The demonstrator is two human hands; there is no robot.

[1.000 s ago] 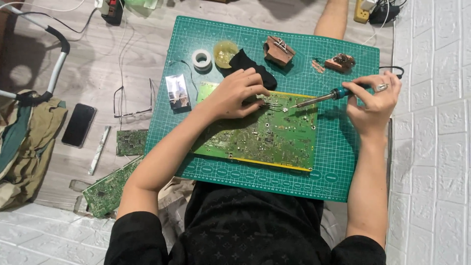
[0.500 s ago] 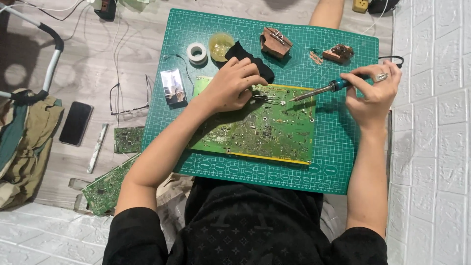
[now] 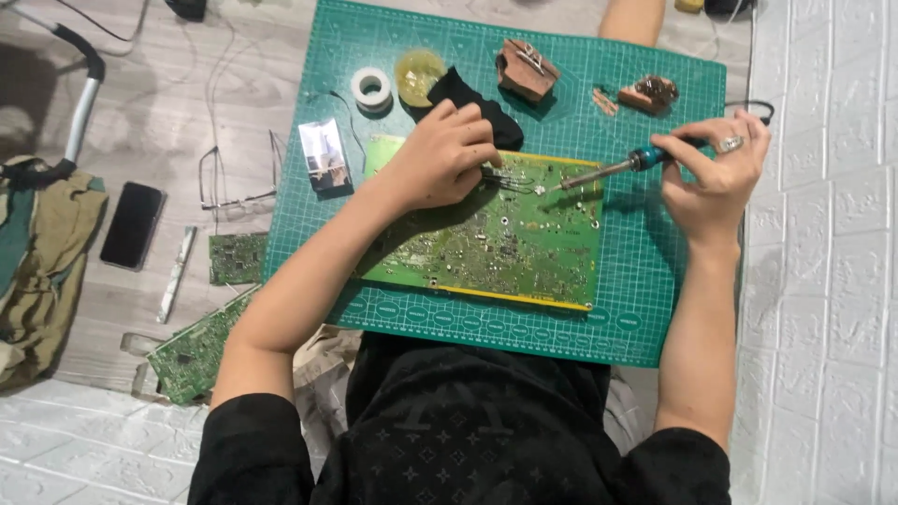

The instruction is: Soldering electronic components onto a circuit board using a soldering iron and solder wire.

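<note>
A green cutting mat (image 3: pixel 655 309) lies on the wooden floor (image 3: pixel 234 93) and carries nearly everything in hand. On it, a large green circuit board (image 3: pixel 505 248) lies flat, its long axis running left to right across the view, its yellow-trimmed edge towards the person.

The left hand (image 3: pixel 440 159) rests on the far left part of the board, fingers curled and drawn together, pinching what looks like thin tweezers (image 3: pixel 510 178); their tips point right, towards the iron's tip, over the board's upper middle. The right hand (image 3: pixel 716 173) hovers just off the board's right edge, above the mat, fingers closed in a pen-like grip round the blue handle of a soldering iron (image 3: pixel 608 171). The iron's long axis runs almost level across the view, slanting slightly down to the left, with its metal tip over the board close to the tweezers; whether the two tips touch cannot be told.

Beyond the left hand lies a black cloth (image 3: pixel 482 108), beside it a yellowish round tin (image 3: pixel 418 73) and a white spool (image 3: pixel 371 89). A brown block (image 3: pixel 526 70) sits farther right. Off the mat, on the floor, lie a dark phone (image 3: pixel 132 224), a pair of glasses (image 3: pixel 234 178) and two smaller circuit boards (image 3: pixel 201 341).
</note>
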